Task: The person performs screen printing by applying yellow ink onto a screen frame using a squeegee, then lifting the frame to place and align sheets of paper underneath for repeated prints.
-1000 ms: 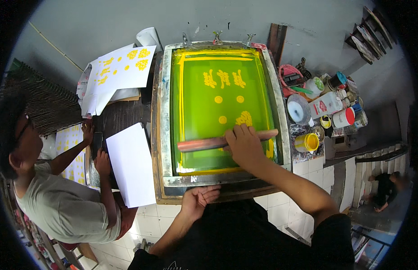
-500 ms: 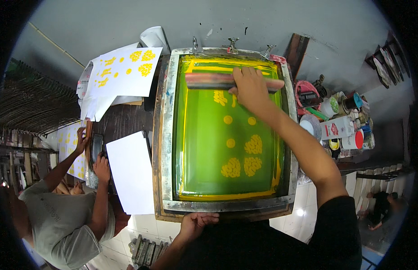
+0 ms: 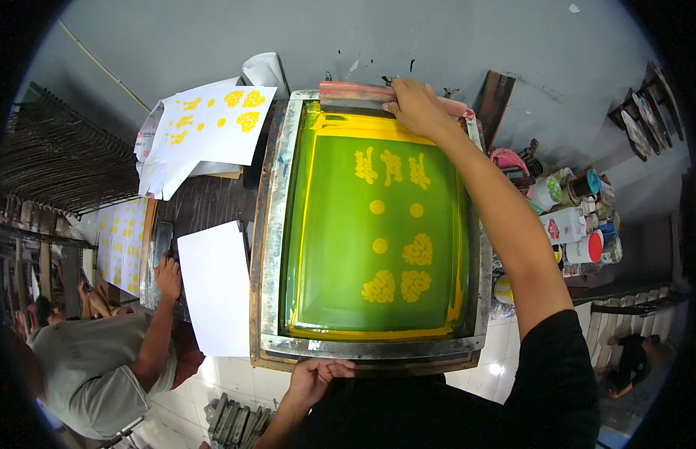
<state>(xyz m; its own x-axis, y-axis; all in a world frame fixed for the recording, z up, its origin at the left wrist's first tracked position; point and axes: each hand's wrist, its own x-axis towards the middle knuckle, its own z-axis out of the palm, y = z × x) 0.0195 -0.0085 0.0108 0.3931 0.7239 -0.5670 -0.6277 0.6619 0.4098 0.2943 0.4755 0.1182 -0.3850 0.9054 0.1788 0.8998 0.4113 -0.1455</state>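
Gripping squeegee (image 3: 351, 91) at far end of green screen (image 3: 336, 239), our right hand (image 3: 421, 110) closes around it. Our left hand (image 3: 316, 379) meets frame's (image 3: 370, 347) near edge, fingers curled; whether gripping, we cannot tell. White paper (image 3: 213, 292) lies left.

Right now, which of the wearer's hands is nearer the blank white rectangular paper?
Left. The left hand is right of the blank white paper, by its near end; the right hand is farther right, beyond its far end.
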